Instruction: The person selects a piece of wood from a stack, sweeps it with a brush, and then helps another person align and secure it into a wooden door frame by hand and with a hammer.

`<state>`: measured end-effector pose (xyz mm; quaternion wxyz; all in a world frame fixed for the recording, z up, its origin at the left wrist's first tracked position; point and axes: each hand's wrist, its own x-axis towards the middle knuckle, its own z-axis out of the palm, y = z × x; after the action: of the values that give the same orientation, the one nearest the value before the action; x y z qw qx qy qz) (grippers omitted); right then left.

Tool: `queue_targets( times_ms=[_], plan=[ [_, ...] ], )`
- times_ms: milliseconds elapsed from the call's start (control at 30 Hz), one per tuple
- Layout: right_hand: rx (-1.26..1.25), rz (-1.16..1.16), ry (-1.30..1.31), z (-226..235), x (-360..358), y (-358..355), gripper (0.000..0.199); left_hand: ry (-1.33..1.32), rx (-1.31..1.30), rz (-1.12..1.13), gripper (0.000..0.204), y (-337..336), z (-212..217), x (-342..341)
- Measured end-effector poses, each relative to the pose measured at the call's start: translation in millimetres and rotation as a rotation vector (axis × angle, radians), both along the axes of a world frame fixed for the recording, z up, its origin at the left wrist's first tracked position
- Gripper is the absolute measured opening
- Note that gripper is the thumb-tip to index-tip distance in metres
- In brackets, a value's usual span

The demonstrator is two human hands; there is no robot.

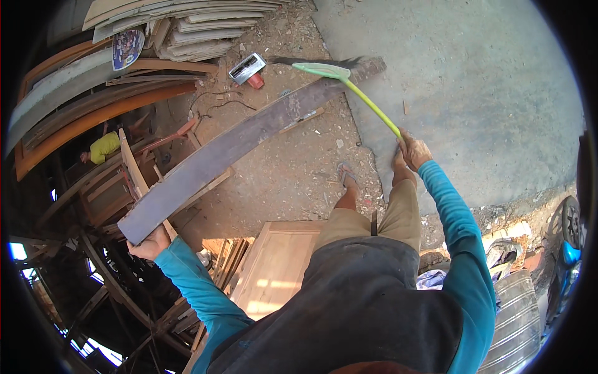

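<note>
A long, flat wooden board [230,143] with a dusty purplish-grey face stretches from lower left to upper right across the view. My left hand [151,244] is wrapped round its near left end. In my right hand [415,151] is the yellow-green handle of a broom [375,110], with the fingers closed on it near its end. The broom's pale green head and dark bristles lie across the far end of the board, though I cannot tell if they touch it.
Stacked boards [208,31] and curved orange-brown frames [106,100] fill the upper left. A silver and red power tool [249,68] lies on the littered ground. A person in yellow [104,148] is at far left. A panelled wooden door [277,249] lies beside me; a motorbike [570,249] stands right.
</note>
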<state>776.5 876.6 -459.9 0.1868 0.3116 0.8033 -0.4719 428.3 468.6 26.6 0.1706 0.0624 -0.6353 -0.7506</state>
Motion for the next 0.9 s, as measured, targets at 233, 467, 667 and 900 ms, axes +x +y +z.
queue_targets(
  times_ms=[233,467,667,900],
  plan=[
    [-0.004,0.148,0.161,40.6,29.0,11.8,0.049,0.022,-0.093,0.197,0.057,12.4,-3.0,6.1],
    [0.056,-0.201,-0.117,-151.0,34.1,97.9,0.043,0.063,-0.224,0.167,0.060,42.2,7.6,-8.7],
    [-0.086,-0.079,-0.002,-72.4,7.0,37.3,0.040,0.047,-0.219,0.143,0.060,64.6,14.7,-14.5],
    [-0.247,0.134,0.281,162.3,62.4,-25.5,0.046,0.073,-0.217,0.132,0.064,79.2,14.7,-24.1]
  ],
)
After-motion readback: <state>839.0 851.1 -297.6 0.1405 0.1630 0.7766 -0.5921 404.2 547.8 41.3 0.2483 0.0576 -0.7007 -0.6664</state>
